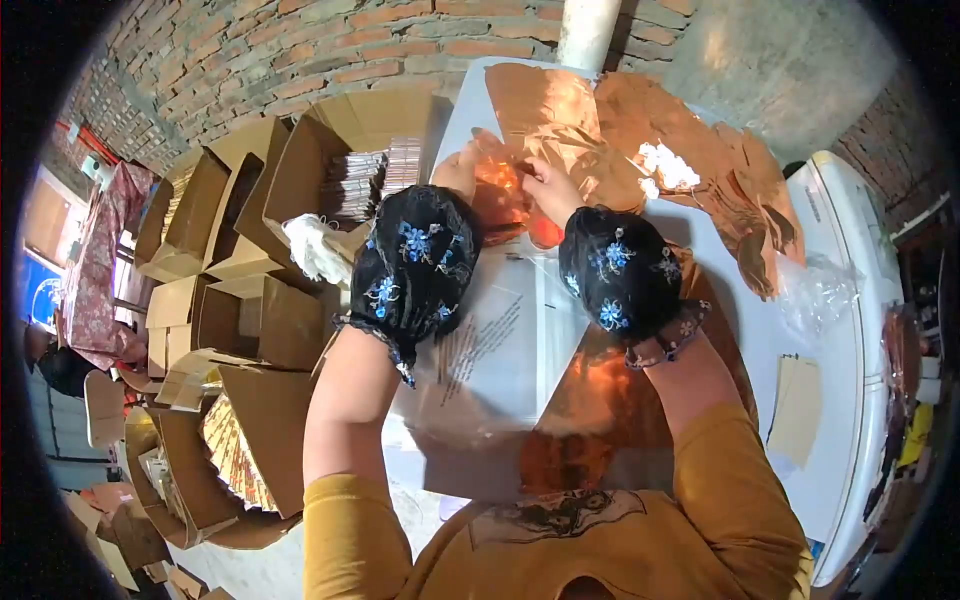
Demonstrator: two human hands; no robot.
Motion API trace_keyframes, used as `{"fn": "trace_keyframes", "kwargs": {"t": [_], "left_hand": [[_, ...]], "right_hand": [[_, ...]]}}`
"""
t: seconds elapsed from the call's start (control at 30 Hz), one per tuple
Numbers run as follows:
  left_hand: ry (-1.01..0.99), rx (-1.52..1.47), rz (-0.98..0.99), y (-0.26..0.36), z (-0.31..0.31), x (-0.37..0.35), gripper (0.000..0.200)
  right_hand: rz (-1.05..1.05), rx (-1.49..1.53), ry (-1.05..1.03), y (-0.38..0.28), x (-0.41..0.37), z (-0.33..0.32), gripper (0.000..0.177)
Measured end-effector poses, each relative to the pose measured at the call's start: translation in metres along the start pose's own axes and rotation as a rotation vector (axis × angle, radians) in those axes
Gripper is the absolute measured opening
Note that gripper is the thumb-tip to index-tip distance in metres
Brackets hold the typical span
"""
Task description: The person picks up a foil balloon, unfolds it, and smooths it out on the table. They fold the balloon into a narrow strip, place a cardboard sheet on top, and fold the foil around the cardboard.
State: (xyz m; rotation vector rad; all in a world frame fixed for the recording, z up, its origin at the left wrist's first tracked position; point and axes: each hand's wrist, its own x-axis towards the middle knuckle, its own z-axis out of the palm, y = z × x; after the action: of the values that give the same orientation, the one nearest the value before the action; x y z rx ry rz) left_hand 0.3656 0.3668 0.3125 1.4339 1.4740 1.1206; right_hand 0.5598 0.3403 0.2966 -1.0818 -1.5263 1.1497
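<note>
- The left hand (pixel 458 170) and right hand (pixel 548 188) meet just above the middle of the frame, over the far part of a white table (pixel 770 350).
- Between them is a shiny orange foil piece (pixel 500 192), held up off the tabletop and touching both hands.
- The left hand's fingers are curled in against the foil's left edge. The thumb is tucked behind, so I cannot tell exactly how it presses.
- The right hand's fingers are bunched together and nip the foil's right edge from above.
- Both forearms wear black flowered sleeve covers (pixel 415 265), with mustard-yellow sleeves at the bottom of the frame.
- Just beyond the hands, at upper centre, copper-coloured sheets (pixel 560 105) lie in a loose pile that spreads to the upper right.
- Under the forearms lies a clear printed wrapper (pixel 490 340), with another copper sheet (pixel 600 410) beside it, nearer the person.
- Open cardboard boxes (pixel 260 320) crowd the left side of the frame. One at upper left holds stacked packs (pixel 365 180), and a white cloth (pixel 315 250) rests on a box edge.
- A tan card (pixel 797 410) sits at the right of the table, below a crumpled clear bag (pixel 815 290).
- A brick wall (pixel 300 40) and a white pipe (pixel 585 30) run across the top.
</note>
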Motion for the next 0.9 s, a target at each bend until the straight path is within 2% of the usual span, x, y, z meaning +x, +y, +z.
{"fn": "trace_keyframes", "kwargs": {"t": [0.07,0.1,0.2,0.23,0.33,0.37,0.47,0.5,0.6,0.63,0.7,0.77,0.8,0.87,0.9], "left_hand": [[-0.015,-0.240,-0.180,-0.018,0.008,0.017,0.067],[-0.050,-0.286,-0.196,-0.015,0.007,0.017,0.069],[-0.077,-0.381,-0.239,0.001,0.001,0.010,0.075],[-0.072,-0.406,-0.254,0.009,-0.001,0.006,0.077],[0.084,-0.438,-0.199,0.012,0.001,0.009,0.056],[0.073,-0.445,-0.164,0.011,0.001,0.010,0.049],[0.033,-0.464,-0.054,0.009,0.000,0.013,0.031],[0.038,-0.511,-0.114,0.036,-0.004,-0.005,0.024],[-0.038,-0.655,-0.108,0.057,-0.006,-0.028,0.023],[-0.025,-0.632,-0.110,0.053,-0.005,-0.028,0.019],[0.120,-0.241,0.083,0.011,0.007,-0.015,0.016],[0.244,0.153,0.277,0.023,0.009,-0.040,0.014],[0.176,0.278,0.450,0.004,0.013,-0.032,0.022],[0.097,0.527,0.678,-0.016,0.017,-0.032,0.032],[0.048,0.638,0.618,-0.010,0.017,-0.040,0.034]], "right_hand": [[0.079,0.160,-0.015,-0.016,-0.006,0.001,0.032],[0.118,0.240,-0.023,-0.021,-0.009,0.001,0.034],[0.028,0.245,-0.059,-0.034,-0.016,-0.004,0.041],[0.028,0.258,-0.094,-0.038,-0.021,-0.005,0.056],[-0.172,-0.043,-0.120,-0.048,-0.032,0.001,0.070],[-0.119,-0.119,-0.096,-0.052,-0.037,0.003,0.077],[-0.172,-0.237,-0.134,-0.021,-0.024,0.000,0.079],[-0.200,-0.226,-0.055,0.008,-0.014,0.002,0.071],[-0.218,-0.580,0.046,-0.011,-0.025,0.003,0.057],[-0.211,-0.581,0.078,0.004,-0.017,0.004,0.045],[-0.118,-0.440,0.069,0.006,-0.013,0.004,0.042],[-0.080,-0.320,0.104,-0.002,-0.011,0.002,0.041],[-0.088,-0.271,0.143,-0.014,-0.011,-0.001,0.040],[-0.102,-0.170,0.219,-0.038,-0.012,-0.006,0.039],[0.122,-0.255,0.094,-0.040,0.009,-0.030,0.049]]}}
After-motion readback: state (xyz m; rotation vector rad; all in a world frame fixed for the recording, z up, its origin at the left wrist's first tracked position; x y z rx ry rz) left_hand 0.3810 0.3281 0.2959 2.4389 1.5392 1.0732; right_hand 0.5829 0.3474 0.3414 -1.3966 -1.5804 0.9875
